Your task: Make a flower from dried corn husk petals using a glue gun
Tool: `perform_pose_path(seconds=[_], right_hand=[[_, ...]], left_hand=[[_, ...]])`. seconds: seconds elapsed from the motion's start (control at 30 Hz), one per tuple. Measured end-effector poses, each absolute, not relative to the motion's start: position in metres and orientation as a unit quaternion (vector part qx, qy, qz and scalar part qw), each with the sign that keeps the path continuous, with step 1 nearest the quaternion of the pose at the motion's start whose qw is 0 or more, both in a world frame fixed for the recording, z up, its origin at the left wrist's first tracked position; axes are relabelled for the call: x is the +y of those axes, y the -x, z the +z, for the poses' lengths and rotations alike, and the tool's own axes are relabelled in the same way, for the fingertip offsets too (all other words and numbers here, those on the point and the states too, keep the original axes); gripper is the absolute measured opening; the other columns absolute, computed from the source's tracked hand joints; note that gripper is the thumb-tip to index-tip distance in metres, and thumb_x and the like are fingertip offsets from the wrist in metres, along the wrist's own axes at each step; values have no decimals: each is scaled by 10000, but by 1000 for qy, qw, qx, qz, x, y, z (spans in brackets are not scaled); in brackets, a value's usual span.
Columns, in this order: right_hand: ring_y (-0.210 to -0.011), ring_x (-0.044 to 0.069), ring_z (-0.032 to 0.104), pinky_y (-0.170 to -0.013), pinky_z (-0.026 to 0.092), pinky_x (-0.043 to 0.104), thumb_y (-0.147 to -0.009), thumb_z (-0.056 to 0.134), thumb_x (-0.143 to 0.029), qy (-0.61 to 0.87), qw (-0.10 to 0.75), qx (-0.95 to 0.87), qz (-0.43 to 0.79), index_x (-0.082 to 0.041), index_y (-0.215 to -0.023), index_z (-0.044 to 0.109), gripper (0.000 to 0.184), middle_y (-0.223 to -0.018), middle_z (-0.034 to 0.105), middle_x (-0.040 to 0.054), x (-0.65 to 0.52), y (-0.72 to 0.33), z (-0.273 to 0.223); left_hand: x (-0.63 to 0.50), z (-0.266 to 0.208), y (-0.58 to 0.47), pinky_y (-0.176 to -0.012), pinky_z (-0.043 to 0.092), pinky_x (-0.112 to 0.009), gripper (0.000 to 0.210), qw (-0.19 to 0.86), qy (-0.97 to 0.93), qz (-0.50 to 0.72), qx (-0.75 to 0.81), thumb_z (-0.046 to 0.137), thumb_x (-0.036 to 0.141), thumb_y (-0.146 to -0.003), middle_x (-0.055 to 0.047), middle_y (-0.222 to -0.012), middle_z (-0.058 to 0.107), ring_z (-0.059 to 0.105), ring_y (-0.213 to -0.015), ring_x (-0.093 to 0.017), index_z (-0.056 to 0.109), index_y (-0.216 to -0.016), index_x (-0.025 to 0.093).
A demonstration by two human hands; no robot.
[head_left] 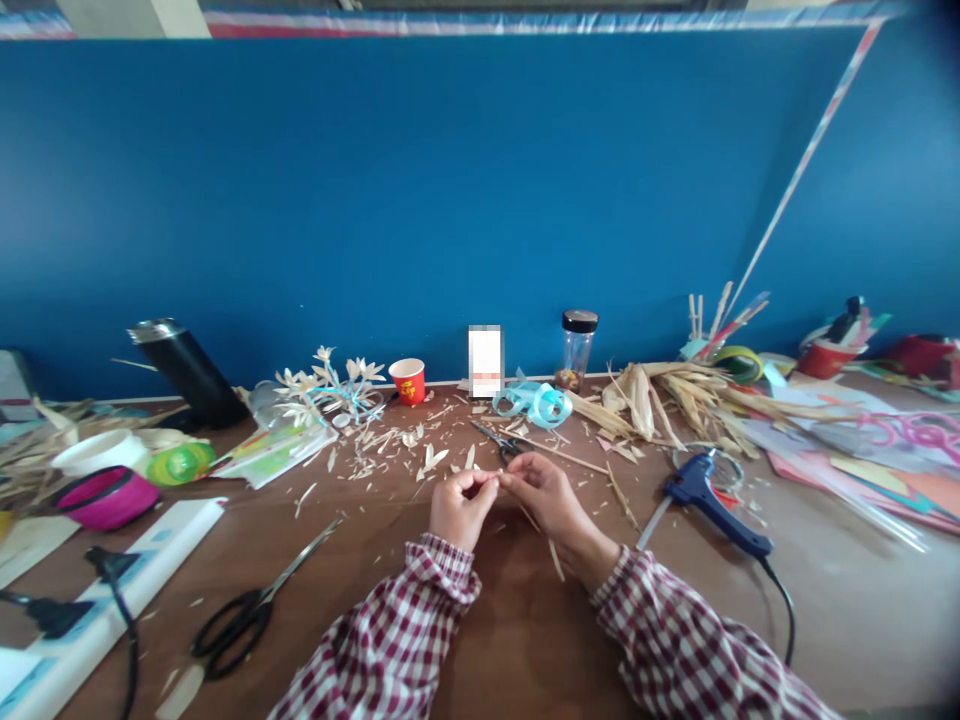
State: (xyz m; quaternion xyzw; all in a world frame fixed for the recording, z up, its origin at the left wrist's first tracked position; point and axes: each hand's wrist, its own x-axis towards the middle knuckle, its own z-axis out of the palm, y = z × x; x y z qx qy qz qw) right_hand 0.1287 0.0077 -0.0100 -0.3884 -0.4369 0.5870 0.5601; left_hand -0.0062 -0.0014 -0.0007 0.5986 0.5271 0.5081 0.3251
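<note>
Scissors (265, 597) left of hands (459, 508), glue gun (696, 482) right

A broad blue partition (420, 180) facing you, striped trim (525, 22) along its top, a slanting striped seam (821, 130) to your right, a pale post (171, 18) beyond, your brown tabletop (540, 640) below, paler sheen at right.

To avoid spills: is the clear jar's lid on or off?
On: the black lid sits atop the clear jar; how tight, cannot tell.

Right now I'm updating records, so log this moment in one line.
left hand: pinched; right hand: pinched, meeting left; piece between them: too small to identify; blue glue gun: lying at right
</note>
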Motion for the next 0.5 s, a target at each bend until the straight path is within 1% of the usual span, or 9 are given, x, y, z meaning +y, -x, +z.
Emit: perform_pose_path(seconds=[0.07, 0.13, 0.27, 0.33, 0.4, 0.5], right_hand=[[-511, 78, 521, -482, 359, 184, -530, 822, -317, 351, 550, -405, 640, -179, -740, 524, 390, -591, 609, -44, 10, -131, -11], [-465, 63, 498, -433, 332, 166, -515, 834, -310, 325, 542, -383, 674, -186, -730, 491, 423, -567, 601, -56, 13, -132, -12], [-367, 29, 394, -346, 278, 143, -530, 835, -296, 321, 509, -351, 717, -191, -708, 465, 424, -490, 523, -96, 11, -135, -9], [-375, 18, 393, -352, 303, 127, -561, 825, -271, 321, 489, -331, 741, -188, -724, 486, 385, -504, 508, -100, 8, -138, -6], [-409, 12, 429, -393, 356, 114, -574, 820, -232, 314, 482, -314, 755, -179, -725, 508, 351, -540, 522, -90, 5, -139, -3], [-420, 12, 455, -429, 394, 110, -579, 817, -213, 307, 474, -312, 764, -169, -695, 527, 315, -526, 514, -87, 4, -141, 0]], left_hand=[[-1, 0, 7, -693, 519, -303, 132, 340, -601, 514, 509, 623, 270, -719, -52, -793, 736, 671, -749, -199, 710, -718, 171], [-1, 0, 7, -695, 521, -308, 129, 346, -608, 515, 494, 628, 272, -719, -52, -788, 730, 667, -752, -201, 712, -724, 174], [0, 0, 7, -695, 507, -293, 135, 334, -634, 516, 469, 626, 271, -732, -48, -768, 708, 646, -744, -186, 714, -732, 169], [-1, 0, 6, -681, 498, -284, 151, 337, -643, 512, 459, 611, 278, -750, -45, -761, 698, 635, -736, -179, 714, -743, 168], [-2, 1, 5, -650, 488, -277, 169, 353, -641, 505, 459, 596, 290, -763, -42, -751, 692, 629, -717, -175, 713, -757, 168], [-3, 0, 4, -620, 466, -269, 172, 376, -623, 495, 474, 603, 303, -750, -38, -735, 693, 613, -678, -164, 709, -754, 166]])
